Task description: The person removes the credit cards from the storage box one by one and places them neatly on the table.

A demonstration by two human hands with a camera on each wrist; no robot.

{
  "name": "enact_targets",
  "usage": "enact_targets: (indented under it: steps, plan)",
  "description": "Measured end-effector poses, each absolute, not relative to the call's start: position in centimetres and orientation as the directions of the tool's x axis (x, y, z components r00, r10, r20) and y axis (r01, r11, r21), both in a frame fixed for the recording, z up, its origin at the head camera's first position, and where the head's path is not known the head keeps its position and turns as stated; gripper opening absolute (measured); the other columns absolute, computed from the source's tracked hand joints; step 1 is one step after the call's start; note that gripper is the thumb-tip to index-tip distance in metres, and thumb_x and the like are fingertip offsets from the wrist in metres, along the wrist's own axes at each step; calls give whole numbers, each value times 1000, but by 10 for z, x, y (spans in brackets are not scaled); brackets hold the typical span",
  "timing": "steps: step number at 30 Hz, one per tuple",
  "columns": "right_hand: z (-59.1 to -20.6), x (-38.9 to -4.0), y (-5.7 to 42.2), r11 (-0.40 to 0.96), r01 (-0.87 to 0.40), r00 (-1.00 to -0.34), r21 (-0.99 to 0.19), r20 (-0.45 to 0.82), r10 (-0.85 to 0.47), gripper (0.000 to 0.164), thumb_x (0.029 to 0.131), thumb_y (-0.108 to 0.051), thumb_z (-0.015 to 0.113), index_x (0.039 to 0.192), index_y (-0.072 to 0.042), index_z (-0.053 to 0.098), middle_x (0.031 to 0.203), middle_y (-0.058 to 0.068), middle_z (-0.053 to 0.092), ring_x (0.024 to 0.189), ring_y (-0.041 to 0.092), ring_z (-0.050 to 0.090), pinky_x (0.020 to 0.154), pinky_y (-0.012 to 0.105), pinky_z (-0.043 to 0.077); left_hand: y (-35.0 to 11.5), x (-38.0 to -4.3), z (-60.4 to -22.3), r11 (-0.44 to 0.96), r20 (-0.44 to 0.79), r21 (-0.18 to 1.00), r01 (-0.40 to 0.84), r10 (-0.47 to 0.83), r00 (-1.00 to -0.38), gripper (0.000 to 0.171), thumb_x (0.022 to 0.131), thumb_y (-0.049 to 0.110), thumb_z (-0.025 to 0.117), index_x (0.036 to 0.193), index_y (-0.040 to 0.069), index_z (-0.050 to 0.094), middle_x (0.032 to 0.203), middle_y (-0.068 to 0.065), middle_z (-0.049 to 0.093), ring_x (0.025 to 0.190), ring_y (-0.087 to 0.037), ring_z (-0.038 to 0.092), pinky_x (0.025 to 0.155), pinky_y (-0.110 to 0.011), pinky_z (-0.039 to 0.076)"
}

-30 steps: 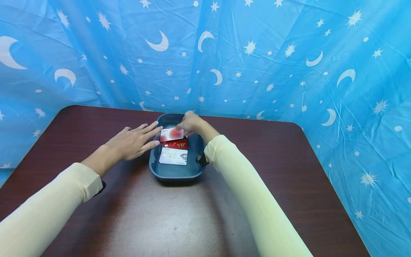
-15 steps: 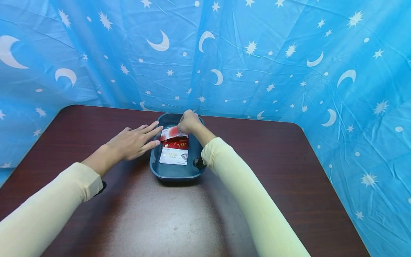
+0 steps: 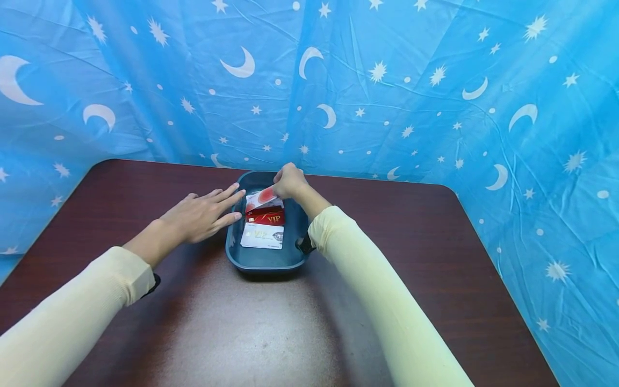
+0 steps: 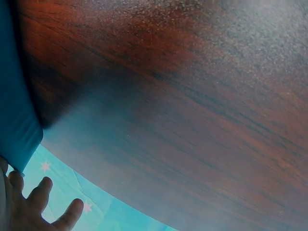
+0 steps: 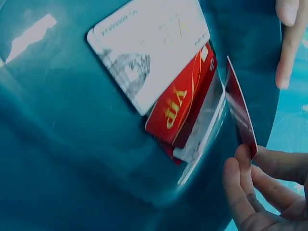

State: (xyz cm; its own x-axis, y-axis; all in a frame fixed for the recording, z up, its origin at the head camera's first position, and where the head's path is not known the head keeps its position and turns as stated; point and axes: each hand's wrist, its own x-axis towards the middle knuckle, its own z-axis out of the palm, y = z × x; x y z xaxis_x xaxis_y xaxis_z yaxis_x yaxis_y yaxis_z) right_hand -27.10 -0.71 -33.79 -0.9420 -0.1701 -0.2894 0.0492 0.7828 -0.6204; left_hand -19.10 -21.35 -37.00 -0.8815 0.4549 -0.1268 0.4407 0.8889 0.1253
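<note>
A dark blue tray (image 3: 263, 262) holds several plastic cards. In it my right hand (image 3: 290, 181) pinches a white-and-red card (image 3: 261, 199) by one end between thumb and fingers. The right wrist view shows this pinched card (image 5: 240, 108) tilted up on edge, above the others. A white VIP card (image 3: 263, 236) lies nearest me, overlapping a red VIP card (image 3: 268, 217); a pale card (image 5: 202, 127) sticks out past the red one. My left hand (image 3: 200, 215) is at the tray's left rim, fingers straight and spread, with fingertips over the edge.
The tray stands on a dark wooden table (image 3: 242, 333), towards its far edge. Behind and to the right hangs a blue curtain (image 3: 362, 86) with white moons and stars. Black bands show at both sleeve cuffs.
My right hand has lifted the white-and-red card by its right end, tilting it from nearly flat to steep and uncovering a pale card beneath. My left hand has stayed put.
</note>
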Motion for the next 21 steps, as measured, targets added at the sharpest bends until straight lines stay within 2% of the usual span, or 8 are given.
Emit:
enact_targets:
  steps: [5,10,15,19,21]
  plan:
    - [-332,-275,5,754,50,-924,-655,-316,-214,34,91,-2,70,125,2,66,124,17,63,96,24,66,79,29,59,-212,-192,-371,891,-131,121,437,450,-883,70,102,50,45,159,14,24,163,-18,20,141,-46,34,104,-73,30]
    - [-321,-275,20,739,4,-929,-674,-276,-246,35,92,2,67,127,4,65,126,19,63,94,25,65,81,32,59,-211,-192,-372,890,-132,120,439,453,-882,71,102,50,45,159,13,23,163,-18,19,141,-46,34,104,-73,30]
    - [-303,-281,41,766,-66,-944,-640,-207,-255,35,91,4,63,126,3,66,125,19,64,100,25,62,78,29,58,-211,-191,-370,890,-118,110,443,454,-883,71,102,48,46,158,12,25,162,-19,21,140,-46,35,103,-73,32]
    - [-289,-287,60,784,-89,-952,-615,-179,-248,39,90,7,58,128,1,66,126,17,65,109,24,57,74,25,52,-211,-190,-369,887,-114,113,448,460,-881,71,102,48,47,158,11,25,162,-20,21,140,-47,36,102,-73,33]
    - [-284,-289,70,782,-81,-955,-618,-176,-238,41,89,8,56,128,1,65,125,17,65,109,23,57,71,24,48,-210,-190,-369,886,-114,115,450,462,-880,71,102,47,47,158,10,25,162,-21,22,140,-47,36,102,-72,33]
